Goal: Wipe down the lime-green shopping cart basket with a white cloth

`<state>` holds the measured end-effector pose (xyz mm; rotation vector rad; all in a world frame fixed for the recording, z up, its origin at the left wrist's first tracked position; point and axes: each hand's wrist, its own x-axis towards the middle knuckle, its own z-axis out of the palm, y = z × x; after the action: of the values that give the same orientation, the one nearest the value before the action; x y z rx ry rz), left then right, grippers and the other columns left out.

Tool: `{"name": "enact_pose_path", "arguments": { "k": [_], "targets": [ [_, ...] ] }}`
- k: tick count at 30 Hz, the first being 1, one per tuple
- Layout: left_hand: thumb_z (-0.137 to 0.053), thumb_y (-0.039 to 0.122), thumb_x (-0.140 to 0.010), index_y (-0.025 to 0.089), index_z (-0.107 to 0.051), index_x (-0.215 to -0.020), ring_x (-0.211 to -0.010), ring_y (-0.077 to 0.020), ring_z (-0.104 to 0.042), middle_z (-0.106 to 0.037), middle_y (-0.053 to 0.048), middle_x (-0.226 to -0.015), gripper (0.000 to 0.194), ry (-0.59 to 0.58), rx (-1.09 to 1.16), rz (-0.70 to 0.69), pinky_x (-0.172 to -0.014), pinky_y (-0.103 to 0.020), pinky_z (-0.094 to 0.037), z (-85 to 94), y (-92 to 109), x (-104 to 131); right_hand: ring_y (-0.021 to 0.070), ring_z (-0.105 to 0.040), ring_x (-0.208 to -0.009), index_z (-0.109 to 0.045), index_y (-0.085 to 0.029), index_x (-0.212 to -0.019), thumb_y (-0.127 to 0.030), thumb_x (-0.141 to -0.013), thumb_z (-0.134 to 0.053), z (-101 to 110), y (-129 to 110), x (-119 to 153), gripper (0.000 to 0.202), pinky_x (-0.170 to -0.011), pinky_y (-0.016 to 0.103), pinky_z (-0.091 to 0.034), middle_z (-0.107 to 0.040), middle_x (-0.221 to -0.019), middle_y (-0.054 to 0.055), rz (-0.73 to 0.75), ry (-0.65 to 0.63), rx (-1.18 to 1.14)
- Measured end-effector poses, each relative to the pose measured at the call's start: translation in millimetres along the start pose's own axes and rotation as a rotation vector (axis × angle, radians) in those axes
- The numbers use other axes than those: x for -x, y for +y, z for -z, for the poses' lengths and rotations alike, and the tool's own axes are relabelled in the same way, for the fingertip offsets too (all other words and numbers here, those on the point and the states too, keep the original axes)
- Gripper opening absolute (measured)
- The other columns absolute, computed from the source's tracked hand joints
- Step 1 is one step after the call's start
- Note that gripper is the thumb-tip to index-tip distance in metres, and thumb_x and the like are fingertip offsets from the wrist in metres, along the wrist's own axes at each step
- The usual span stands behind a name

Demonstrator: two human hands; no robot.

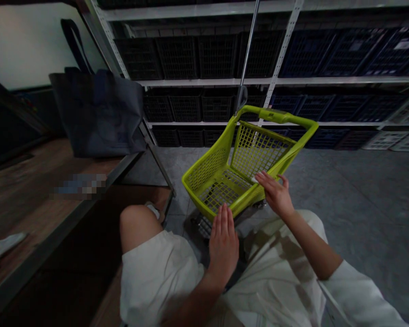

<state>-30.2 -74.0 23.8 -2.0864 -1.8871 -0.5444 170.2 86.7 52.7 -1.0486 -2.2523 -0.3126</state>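
A yellow-green plastic shopping cart (209, 165) with lattice walls stands on the floor in front of my knees. My left hand (224, 243) lies with fingers stretched out and side by side, its fingertips at the cart's near rim. Over the near right side of the cart is my right hand (276, 194), palm down. Under its fingertips a small white cloth or tissue (255, 179) shows against the rim, mostly covered by the fingers. The right thumb sticks out to the side.
A dark tote bag (104, 118) stands on a brown bench (30, 181) with a metal edge at left. Beyond the cart, white metal shelves (204, 82) hold several rows of dark crates (177, 56). A metal pole (249, 45) rises behind the cart. Grey floor (354, 195) extends at right.
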Motion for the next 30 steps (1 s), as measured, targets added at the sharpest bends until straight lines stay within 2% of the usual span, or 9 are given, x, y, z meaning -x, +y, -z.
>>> {"name": "enact_pose_path", "arguments": {
  "k": [3, 8, 11, 15, 17, 19, 22, 24, 30],
  "targets": [
    [-0.05, 0.019, -0.092, 0.0, -0.032, -0.151, -0.151, -0.0313, -0.028, -0.03, -0.021, -0.161, 0.065, 0.007, -0.003, 0.006, -0.119, -0.045, -0.037, -1.4, 1, 1, 0.026, -0.049, -0.138, -0.043, -0.025, -0.149, -0.004, -0.085, -0.043, -4, -31, 6, 0.067, -0.113, 0.052, -0.024, -0.06, -0.142, 0.01, -0.064, 0.004, -0.005],
    [-0.051, 0.018, -0.092, -0.001, -0.032, -0.151, -0.15, -0.0307, -0.029, -0.033, -0.022, -0.16, 0.065, -0.001, -0.003, 0.001, -0.12, -0.046, -0.037, -2.7, -2, 2, 0.0206, -0.045, -0.141, -0.039, -0.022, -0.151, -0.004, -0.087, -0.039, -3, -103, 22, 0.067, -0.115, 0.046, -0.024, -0.058, -0.145, 0.01, 0.173, -0.115, -0.156],
    [-0.05, 0.019, -0.092, 0.0, -0.028, -0.153, -0.151, -0.0303, -0.026, -0.031, -0.021, -0.161, 0.068, 0.0, 0.006, -0.003, -0.12, -0.045, -0.036, -2.6, -3, 2, 0.0201, -0.049, -0.138, -0.038, -0.026, -0.152, -0.003, -0.087, -0.038, 1, -72, 15, 0.069, -0.116, 0.05, -0.019, -0.06, -0.143, 0.007, 0.228, -0.137, -0.145],
    [-0.049, 0.018, -0.093, 0.001, -0.025, -0.155, -0.151, -0.0299, -0.028, -0.03, -0.02, -0.161, 0.069, 0.017, 0.013, -0.002, -0.119, -0.045, -0.038, -2.4, -2, 1, 0.0236, -0.051, -0.136, -0.042, -0.03, -0.149, -0.005, -0.088, -0.042, 3, -6, 1, 0.066, -0.115, 0.054, -0.019, -0.063, -0.139, 0.006, 0.035, -0.045, -0.028],
    [-0.05, 0.019, -0.093, 0.002, -0.025, -0.155, -0.151, -0.0305, -0.028, -0.03, -0.02, -0.161, 0.069, 0.018, 0.019, 0.001, -0.119, -0.045, -0.038, -2.3, 0, 1, 0.0252, -0.051, -0.136, -0.045, -0.03, -0.148, -0.006, -0.087, -0.043, 2, -7, -1, 0.065, -0.114, 0.055, -0.019, -0.064, -0.138, 0.007, -0.054, -0.002, 0.013],
    [-0.05, 0.02, -0.093, 0.002, -0.024, -0.155, -0.151, -0.0305, -0.028, -0.031, -0.02, -0.161, 0.07, 0.015, 0.028, 0.002, -0.119, -0.046, -0.038, -2.3, 1, 1, 0.0253, -0.05, -0.136, -0.044, -0.028, -0.148, -0.005, -0.087, -0.042, 0, -34, 4, 0.065, -0.115, 0.055, -0.017, -0.063, -0.139, 0.008, -0.075, -0.005, 0.003],
    [-0.048, 0.018, -0.093, 0.004, -0.025, -0.155, -0.15, -0.0297, -0.031, -0.034, -0.019, -0.16, 0.068, 0.023, 0.035, 0.007, -0.119, -0.046, -0.038, -2.5, 0, 2, 0.0232, -0.049, -0.137, -0.041, -0.026, -0.15, -0.005, -0.088, -0.041, -1, -87, 16, 0.065, -0.116, 0.051, -0.017, -0.061, -0.141, 0.009, 0.061, -0.087, -0.08],
    [-0.048, 0.017, -0.093, 0.003, -0.027, -0.155, -0.149, -0.0295, -0.031, -0.035, -0.02, -0.159, 0.067, 0.022, 0.029, 0.006, -0.119, -0.046, -0.037, -2.8, -1, 2, 0.0216, -0.049, -0.137, -0.04, -0.026, -0.151, -0.006, -0.09, -0.041, 0, -100, 20, 0.064, -0.116, 0.049, -0.017, -0.06, -0.142, 0.008, 0.177, -0.137, -0.126],
    [-0.051, 0.018, -0.092, 0.001, -0.026, -0.154, -0.151, -0.0304, -0.028, -0.03, -0.02, -0.161, 0.069, 0.013, 0.007, -0.013, -0.119, -0.045, -0.039, -2.8, -1, 2, 0.0222, -0.055, -0.132, -0.045, -0.03, -0.146, -0.005, -0.09, -0.041, 4, -16, 2, 0.061, -0.116, 0.053, -0.01, -0.064, -0.137, 0.006, 0.096, -0.054, -0.053]
  ]
}}
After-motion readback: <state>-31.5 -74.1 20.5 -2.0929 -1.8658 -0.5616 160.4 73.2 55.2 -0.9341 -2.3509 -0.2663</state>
